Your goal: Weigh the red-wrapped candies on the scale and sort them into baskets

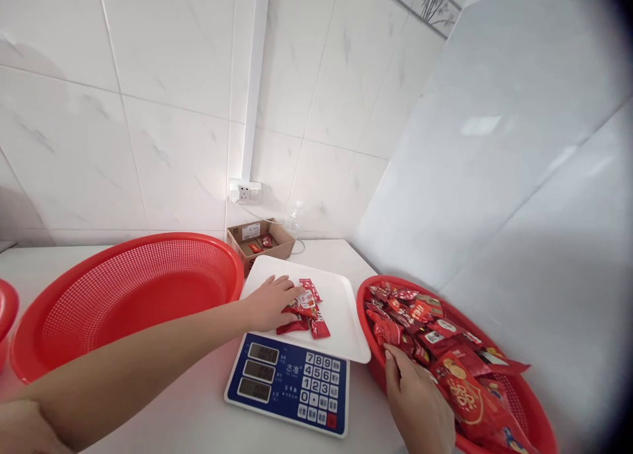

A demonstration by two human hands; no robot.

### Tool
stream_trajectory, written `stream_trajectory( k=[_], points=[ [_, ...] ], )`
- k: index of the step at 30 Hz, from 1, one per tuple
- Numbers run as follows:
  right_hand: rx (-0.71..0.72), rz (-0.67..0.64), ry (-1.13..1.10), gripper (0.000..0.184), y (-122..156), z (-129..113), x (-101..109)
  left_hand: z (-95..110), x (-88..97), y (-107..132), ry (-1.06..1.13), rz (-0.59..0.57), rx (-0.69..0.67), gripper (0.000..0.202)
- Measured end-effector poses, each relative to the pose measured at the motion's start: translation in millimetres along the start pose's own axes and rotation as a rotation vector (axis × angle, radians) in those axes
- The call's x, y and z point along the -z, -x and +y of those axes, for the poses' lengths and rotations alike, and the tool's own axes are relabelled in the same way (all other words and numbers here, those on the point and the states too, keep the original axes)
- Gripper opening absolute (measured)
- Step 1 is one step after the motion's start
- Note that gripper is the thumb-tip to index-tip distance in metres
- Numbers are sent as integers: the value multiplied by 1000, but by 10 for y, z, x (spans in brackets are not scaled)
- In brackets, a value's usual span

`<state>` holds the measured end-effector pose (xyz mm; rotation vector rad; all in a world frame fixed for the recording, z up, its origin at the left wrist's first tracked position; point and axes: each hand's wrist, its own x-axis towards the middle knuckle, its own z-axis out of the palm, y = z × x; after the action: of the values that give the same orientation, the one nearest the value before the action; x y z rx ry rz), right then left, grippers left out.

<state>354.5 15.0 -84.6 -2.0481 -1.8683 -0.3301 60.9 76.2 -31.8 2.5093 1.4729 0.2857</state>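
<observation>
My left hand (270, 303) reaches across onto the white weighing tray (341, 309), fingers stretched out at the left side of a small heap of red snack packets (306, 302). The fingertips touch the packets, and the thumb lies by the lowest one. Below the tray is the scale's blue keypad panel (289, 383) with three grey displays. My right hand (418, 398) is over the near left rim of a red basket (366, 295) filled with red snack packets (420, 315). Its thumb and forefinger are pressed together; what they hold, if anything, is hidden.
A wide red perforated basket (163, 243) stands to the left, with another red rim (7, 309) beyond it. Behind the tray are a cardboard box (237, 243) holding a few packets, a clear bottle (295, 220) and a wall socket (244, 191). Tiled walls close off the back and right.
</observation>
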Motion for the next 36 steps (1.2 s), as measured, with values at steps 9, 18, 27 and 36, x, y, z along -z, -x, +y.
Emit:
stream_trajectory(
  k=[9,18,27,36],
  points=[
    [-18,10,-11,46,10,26,-47,-219,410,277,-49,193,109,41],
    [-61,-9,-19,45,-9,17,-31,-721,767,873,-81,151,376,46],
    [-38,-1,2,45,-12,21,-33,-109,197,217,13,-135,104,82],
    [-15,-4,-13,44,11,3,-22,25,-40,-109,-21,-114,70,43]
  ],
)
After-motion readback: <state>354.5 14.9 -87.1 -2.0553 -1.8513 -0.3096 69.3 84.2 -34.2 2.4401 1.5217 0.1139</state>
